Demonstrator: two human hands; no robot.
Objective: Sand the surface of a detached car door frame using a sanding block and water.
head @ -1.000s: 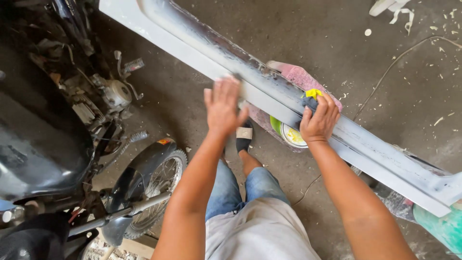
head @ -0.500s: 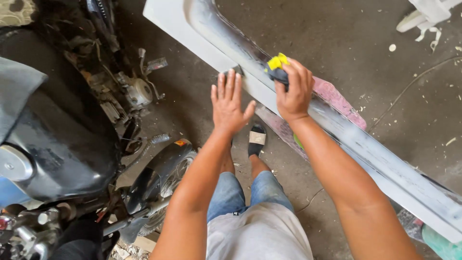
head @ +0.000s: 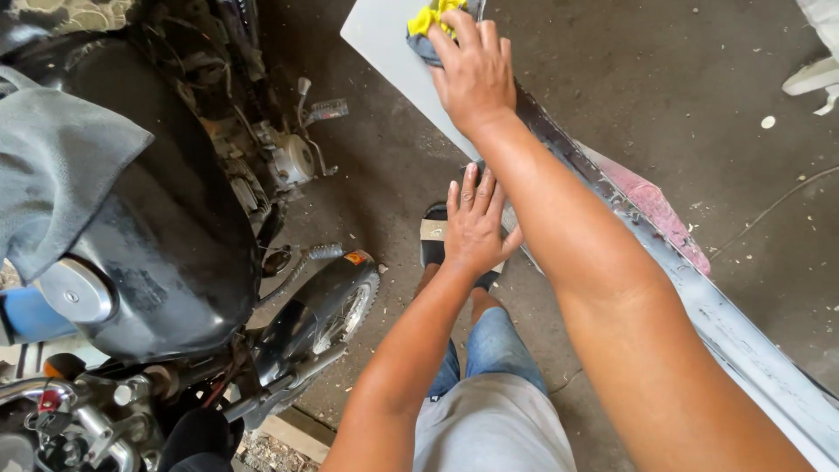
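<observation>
**Long grey panel, one pad, tight spot next to the bike**

The long grey panel (head: 699,306) ran diagonally from top centre down to the lower right corner, its near edge right by the person's knee. The right hand (head: 476,74) sat near the panel's upper end at the top of the frame, fingers curled over a yellow and blue sanding pad (head: 430,22), pressing it on the panel. The left hand (head: 476,227) was spread flat and holding nothing, in the middle of the frame at the panel's lower edge.

Not much room on the left: a black motorcycle (head: 166,245) filled that whole side, with only a narrow strip of floor between it and the panel. The upper right had open concrete floor (head: 699,114), dusty with white flecks.

Count: two hands, one pad, one panel, one motorcycle, one sandalled foot (head: 434,240) visible.
</observation>
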